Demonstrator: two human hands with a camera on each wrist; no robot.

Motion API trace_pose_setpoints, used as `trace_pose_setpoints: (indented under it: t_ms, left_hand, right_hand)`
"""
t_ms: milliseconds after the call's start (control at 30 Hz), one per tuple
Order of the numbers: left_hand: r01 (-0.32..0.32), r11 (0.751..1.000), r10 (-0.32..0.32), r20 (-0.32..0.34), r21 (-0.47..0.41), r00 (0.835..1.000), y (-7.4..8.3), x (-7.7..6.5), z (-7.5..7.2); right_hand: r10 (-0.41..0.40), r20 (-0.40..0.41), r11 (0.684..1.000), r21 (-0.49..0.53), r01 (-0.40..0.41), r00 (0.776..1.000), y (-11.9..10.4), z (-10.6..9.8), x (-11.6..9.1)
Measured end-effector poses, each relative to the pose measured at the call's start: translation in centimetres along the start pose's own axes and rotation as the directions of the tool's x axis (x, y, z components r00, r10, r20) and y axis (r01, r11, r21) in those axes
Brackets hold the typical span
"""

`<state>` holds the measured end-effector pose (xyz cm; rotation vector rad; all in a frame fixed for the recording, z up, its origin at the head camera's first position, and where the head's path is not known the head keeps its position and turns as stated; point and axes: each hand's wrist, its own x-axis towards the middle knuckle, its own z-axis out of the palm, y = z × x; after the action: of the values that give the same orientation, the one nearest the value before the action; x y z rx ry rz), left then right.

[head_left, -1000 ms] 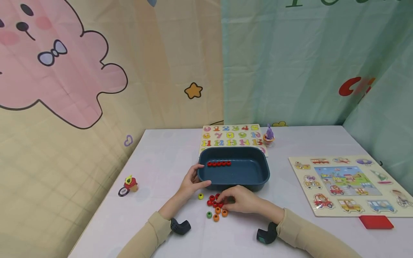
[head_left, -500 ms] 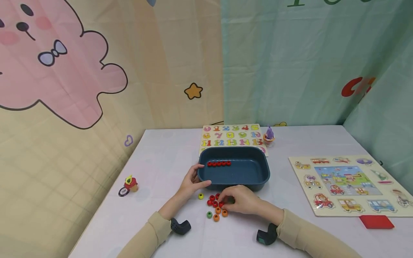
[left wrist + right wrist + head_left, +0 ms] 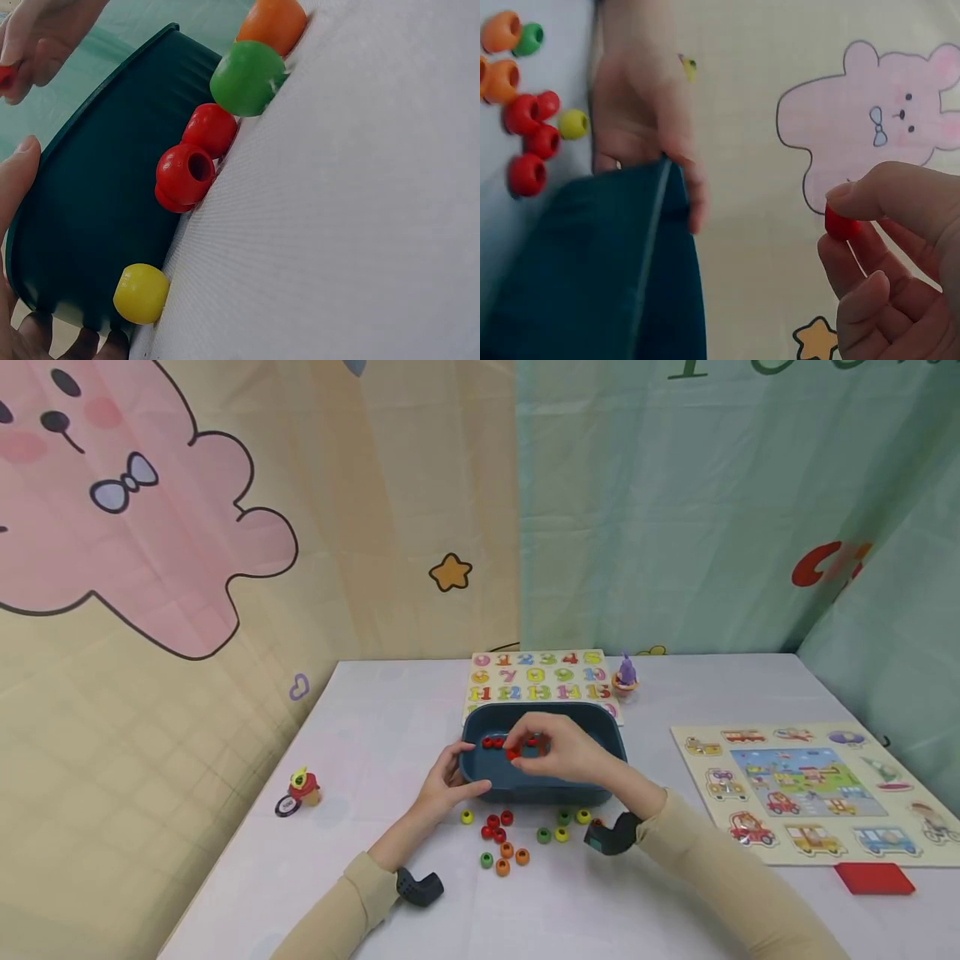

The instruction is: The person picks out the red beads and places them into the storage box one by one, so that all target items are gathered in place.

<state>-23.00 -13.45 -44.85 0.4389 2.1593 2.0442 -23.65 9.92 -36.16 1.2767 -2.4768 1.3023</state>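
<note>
My left hand (image 3: 444,785) grips the left end of a dark blue tray (image 3: 555,792), its thumb at the near rim and its other fingers round the end. Above the tray, my right hand (image 3: 561,748) pinches a red bead (image 3: 841,223) between thumb and forefinger. Inside lies a row of red beads (image 3: 493,742), partly hidden behind that hand. In front of the tray, several red beads (image 3: 184,171) sit loose on the table with a yellow bead (image 3: 141,293), a green bead (image 3: 247,78) and orange beads (image 3: 502,867).
More green beads (image 3: 543,836) and yellow beads (image 3: 561,835) lie near the right forearm. Behind the tray is a number puzzle board (image 3: 536,675), with a purple figurine (image 3: 627,673) beside it. A picture puzzle (image 3: 817,793) and red block (image 3: 874,878) are at right; a small toy (image 3: 302,787) is left.
My right hand has risen from the loose beads to above the tray, carrying a red bead. The green and yellow beads it covered now show. My left hand stays on the tray.
</note>
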Motion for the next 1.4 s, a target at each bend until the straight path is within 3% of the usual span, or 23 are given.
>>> trace_pose_setpoints:
  t_ms: [200,467,667,800,1133,1400]
  left_hand:
    - [0.000,1.000,0.000,-0.014,-0.015,1.000,-0.9,0.3,0.0]
    - [-0.001,1.000,0.001,-0.017,-0.005,1.000,-1.2,0.5,0.1]
    - [-0.027,1.000,0.027,-0.001,-0.004,1.000,-1.1,0.4,0.0]
    - [-0.018,1.000,0.018,0.014,-0.007,1.000,-0.1,0.0,0.1]
    - [-0.042,0.999,0.042,-0.001,-0.002,0.999,-1.2,0.3,-0.3]
    - [-0.037,0.999,0.038,0.037,-0.035,0.999,0.7,-0.3,0.1]
  right_hand:
    - [0.087,-0.013,0.995,0.054,-0.086,0.996,2.1,-1.7,4.0]
    - [0.186,0.101,0.978,0.079,-0.194,0.977,6.0,-0.5,6.9]
    - [0.272,0.230,0.956,0.049,-0.290,0.934,7.9,1.5,7.9]
    - [0.342,0.252,0.935,0.002,-0.354,0.905,8.4,2.5,8.4]
    - [0.410,0.312,0.907,-0.040,-0.419,0.857,8.6,3.6,9.1]
    - [0.416,0.364,0.903,-0.057,-0.426,0.833,9.0,4.3,9.1]
